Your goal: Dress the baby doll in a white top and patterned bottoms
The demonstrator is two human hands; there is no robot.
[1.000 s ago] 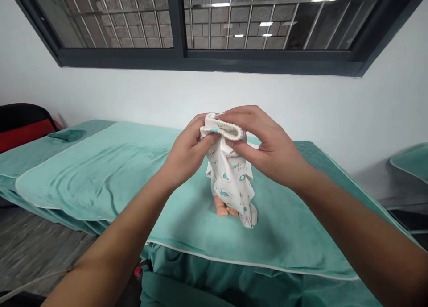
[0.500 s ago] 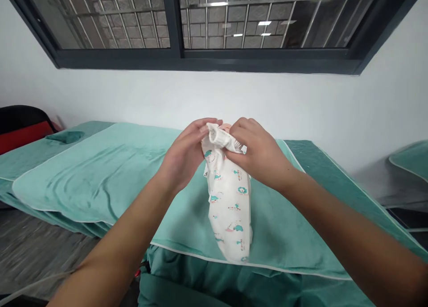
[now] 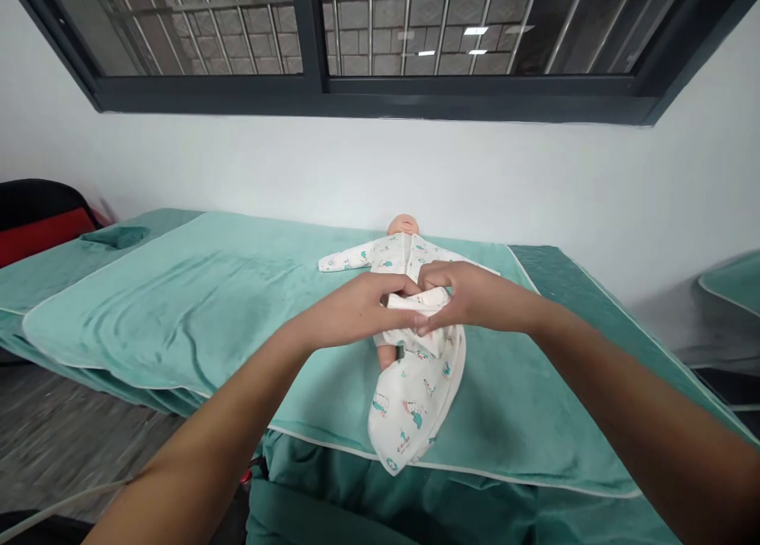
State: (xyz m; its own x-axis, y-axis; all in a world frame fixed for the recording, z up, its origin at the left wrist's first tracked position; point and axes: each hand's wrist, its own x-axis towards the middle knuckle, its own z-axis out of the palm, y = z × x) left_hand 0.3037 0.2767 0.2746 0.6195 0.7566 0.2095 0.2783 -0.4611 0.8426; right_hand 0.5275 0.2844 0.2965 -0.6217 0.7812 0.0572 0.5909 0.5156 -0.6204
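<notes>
A baby doll (image 3: 402,226) lies on its back on the teal towel (image 3: 195,307), dressed in a white printed top with sleeves spread out. My left hand (image 3: 362,307) and my right hand (image 3: 469,295) meet over the doll's waist, both closed on the ribbed waistband of the white printed baby trousers (image 3: 416,394). The trouser legs hang loose toward me and reach the towel's near edge. One bare doll leg (image 3: 386,356) shows under the waistband.
The towel covers a teal-sheeted bed against a white wall under a dark-framed window (image 3: 368,46). A red and black seat (image 3: 41,224) stands at the far left. A folded teal cloth (image 3: 115,236) lies at the bed's left end. Another teal bed corner (image 3: 733,280) shows at right.
Both hands have come down from chest height to the doll's waist with the trousers. The doll's head and top, hidden before, are now in view.
</notes>
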